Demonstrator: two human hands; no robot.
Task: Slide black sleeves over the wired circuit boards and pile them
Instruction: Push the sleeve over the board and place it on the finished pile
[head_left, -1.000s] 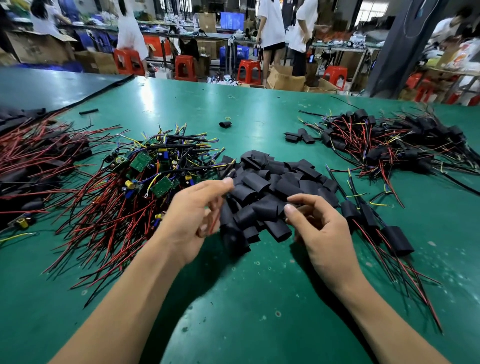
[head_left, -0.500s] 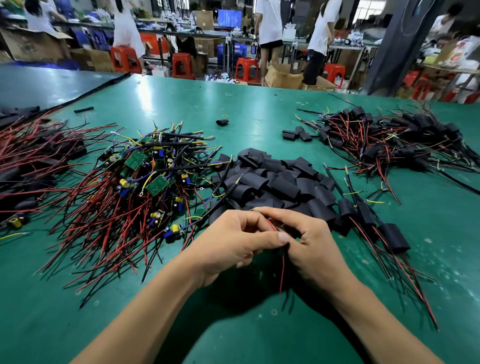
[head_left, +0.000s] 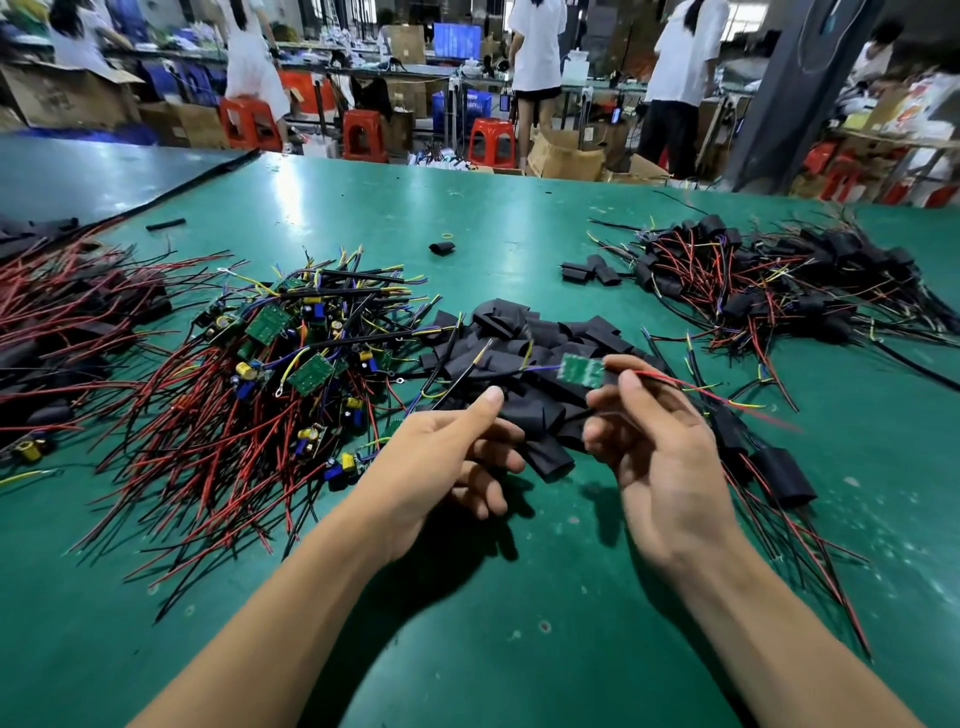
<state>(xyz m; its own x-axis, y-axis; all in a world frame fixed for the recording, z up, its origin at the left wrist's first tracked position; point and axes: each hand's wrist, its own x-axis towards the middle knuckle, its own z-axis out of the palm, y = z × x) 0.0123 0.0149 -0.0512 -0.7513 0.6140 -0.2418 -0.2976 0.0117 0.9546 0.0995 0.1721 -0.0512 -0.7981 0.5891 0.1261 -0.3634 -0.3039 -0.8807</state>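
The desk (head_left: 519, 649) carries loose piles, no bins: bare boards (head_left: 270, 364) left of the sleeve heap (head_left: 545, 338), finished ones (head_left: 753, 280) right of it. Above the heap the right hand (head_left: 665, 467) pinches a board (head_left: 581, 370); the left hand (head_left: 441, 462) curls there, whether round a sleeve I can't tell. Next, I'd say: thread wires into a sleeve.

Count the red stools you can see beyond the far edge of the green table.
3 for certain: the left stool, the middle stool and the right stool, in a row past the green table. The blurred red shapes at far right may be more.
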